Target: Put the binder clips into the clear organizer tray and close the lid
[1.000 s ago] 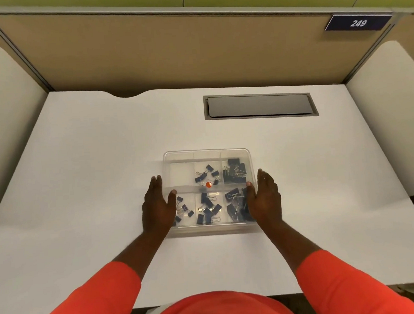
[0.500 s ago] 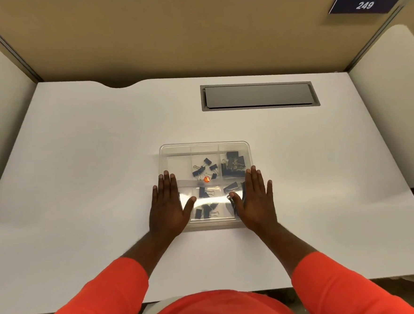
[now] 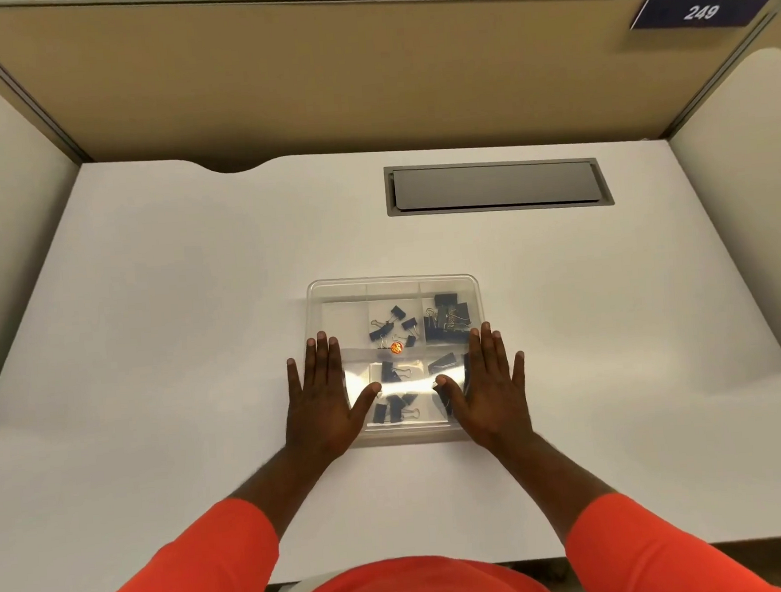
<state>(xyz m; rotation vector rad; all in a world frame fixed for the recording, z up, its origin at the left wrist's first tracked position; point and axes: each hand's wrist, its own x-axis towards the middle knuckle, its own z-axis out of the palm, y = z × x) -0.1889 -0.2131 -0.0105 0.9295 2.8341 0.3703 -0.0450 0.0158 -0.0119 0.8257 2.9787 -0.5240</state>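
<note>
You are pressing your left hand [image 3: 320,402] and right hand [image 3: 492,390] flat, fingers straight, on the lid [image 3: 406,385] of the tray [image 3: 392,279] sitting on the counter [image 3: 152,358], clips [image 3: 446,322] lying in its compartments

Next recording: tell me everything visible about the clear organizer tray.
The clear organizer tray is a rectangular, round-cornered box of transparent plastic, divided into compartments, lying flat on the white desk. Black binder clips and one small orange spot show through; its lid seems on, catching glare. The left hand and right hand press flat on its near corners, fingers straight.
</note>
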